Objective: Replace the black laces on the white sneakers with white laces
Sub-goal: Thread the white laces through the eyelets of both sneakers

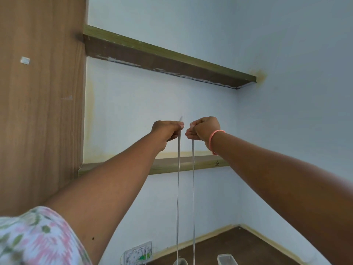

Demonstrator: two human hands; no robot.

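Two bare arms reach up and forward toward a pale blue wall. The left hand (pixel 167 131) is clenched around one end of a white lace (pixel 178 188), whose tip pokes up just above the fist. The right hand (pixel 203 131), wearing a pink band (pixel 214 139) at the wrist, grasps the other end in curled fingers. The fists sit close together, apart by a narrow gap. From them the two strands of the lace hang straight down, side by side and taut, to the bottom edge of the view, where they meet something pale that is too cut off to identify. A wooden shelf (pixel 168 58) crosses the wall above the hands, and a second shelf (pixel 118 168) runs behind the forearms. A tall wooden panel (pixel 40 102) stands at left. A floral sleeve (pixel 38 238) shows at lower left. A dark tabletop (pixel 238 245) lies below, with a wall socket (pixel 138 253) beside it.
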